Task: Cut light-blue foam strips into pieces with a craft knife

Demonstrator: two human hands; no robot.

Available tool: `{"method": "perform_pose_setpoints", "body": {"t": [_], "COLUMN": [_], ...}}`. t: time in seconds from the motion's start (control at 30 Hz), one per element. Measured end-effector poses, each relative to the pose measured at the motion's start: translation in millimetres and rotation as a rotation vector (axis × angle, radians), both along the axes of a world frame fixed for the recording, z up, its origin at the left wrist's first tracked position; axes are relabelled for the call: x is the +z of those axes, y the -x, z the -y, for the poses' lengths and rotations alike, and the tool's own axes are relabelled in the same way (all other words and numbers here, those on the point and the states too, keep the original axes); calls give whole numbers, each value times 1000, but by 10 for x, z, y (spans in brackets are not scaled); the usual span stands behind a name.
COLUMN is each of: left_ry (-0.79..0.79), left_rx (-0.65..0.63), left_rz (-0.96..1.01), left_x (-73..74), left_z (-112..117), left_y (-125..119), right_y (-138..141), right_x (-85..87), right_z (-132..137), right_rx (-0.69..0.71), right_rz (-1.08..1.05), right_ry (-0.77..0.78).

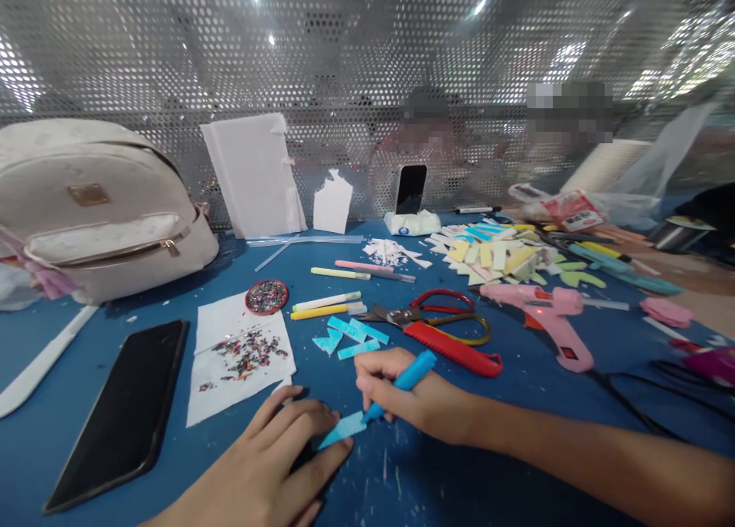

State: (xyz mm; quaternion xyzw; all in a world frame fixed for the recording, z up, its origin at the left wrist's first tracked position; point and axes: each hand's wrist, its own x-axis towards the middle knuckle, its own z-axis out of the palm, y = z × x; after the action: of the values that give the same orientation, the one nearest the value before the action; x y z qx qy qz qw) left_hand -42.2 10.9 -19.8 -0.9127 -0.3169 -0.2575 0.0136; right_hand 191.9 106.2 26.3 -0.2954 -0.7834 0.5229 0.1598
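My right hand (410, 397) is closed around a blue marker (402, 383), its tip resting on a small light-blue foam strip (343, 429) on the blue table (517, 404). My left hand (269, 458) lies on the table with fingers bent, the fingertips pressing the left end of that strip. More blue foam pieces (351, 335) lie just beyond my hands.
Red-handled scissors (442, 316) and a red utility knife (453, 349) lie ahead. A pink glue gun (545, 312) with its cord sits right. A black phone (123, 408) and paper with glitter (241, 355) are left. A white backpack (97, 205) stands far left. Other people sit behind the mesh.
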Motion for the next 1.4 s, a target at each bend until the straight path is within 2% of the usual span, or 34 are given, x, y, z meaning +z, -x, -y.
{"method": "perform_pose_setpoints", "body": {"t": [0.07, 0.2, 0.3, 0.4, 0.57, 0.67, 0.8, 0.93, 1.4], "left_ry": [8, 31, 24, 13, 19, 22, 17, 20, -9], "left_rx": [-2, -7, -9, -10, -7, 2, -4, -9, 11], "left_rz": [-3, -21, -20, -11, -32, -48, -43, -27, -34], "left_x": [2, 11, 15, 17, 24, 24, 17, 11, 4], "left_z": [-4, -6, 3, 14, 20, 15, 12, 12, 1], "left_y": [-2, 1, 5, 4, 5, 11, 9, -3, 6], "right_y": [3, 5, 3, 1, 1, -1, -1, 1, 5], "right_x": [5, 30, 45, 47, 42, 34, 20, 33, 47], "right_z": [2, 10, 10, 8, 11, 13, 17, 14, 19], "right_rx": [-31, 1, -43, 10, -38, 10, -36, 6, -33], "right_rz": [-13, -1, -6, 33, 3, 14, -5, 9, 35], "right_ry": [-25, -23, -43, -86, -66, -87, -69, -76, -70]}}
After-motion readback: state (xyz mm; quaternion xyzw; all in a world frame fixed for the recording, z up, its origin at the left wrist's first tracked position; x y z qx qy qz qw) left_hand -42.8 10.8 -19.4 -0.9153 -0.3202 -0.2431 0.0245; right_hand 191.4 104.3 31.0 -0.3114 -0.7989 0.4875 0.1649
